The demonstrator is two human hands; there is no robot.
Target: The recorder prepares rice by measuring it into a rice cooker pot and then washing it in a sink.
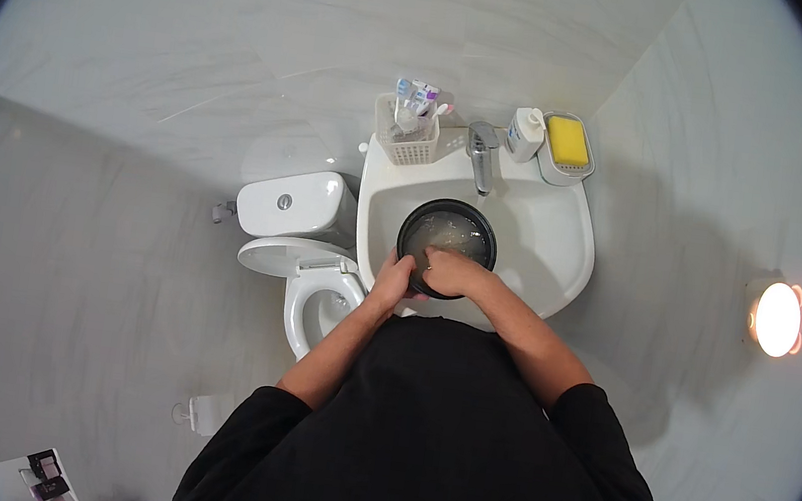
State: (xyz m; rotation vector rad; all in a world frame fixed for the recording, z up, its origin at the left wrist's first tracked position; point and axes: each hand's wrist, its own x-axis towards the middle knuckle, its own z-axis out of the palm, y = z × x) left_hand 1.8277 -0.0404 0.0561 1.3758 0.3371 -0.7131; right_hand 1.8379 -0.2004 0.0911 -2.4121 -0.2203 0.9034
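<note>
A round black pot [490, 236] with cloudy water in it is held over the left part of a white washbasin [578, 272]. My left hand [394, 280] grips the pot's near left rim. My right hand [448, 271] reaches over the near rim, its fingertips down in the water and hidden there; whether they hold anything cannot be told. Just beyond the pot, water runs from the spout of a chrome faucet [482, 157].
Behind the basin's bowl stand a white basket [413, 153] of toothbrushes, a white pump bottle [525, 135] and a yellow sponge [568, 141] in a holder. To the left is a toilet [295, 305] with its lid raised. A lit lamp [778, 319] is at the right.
</note>
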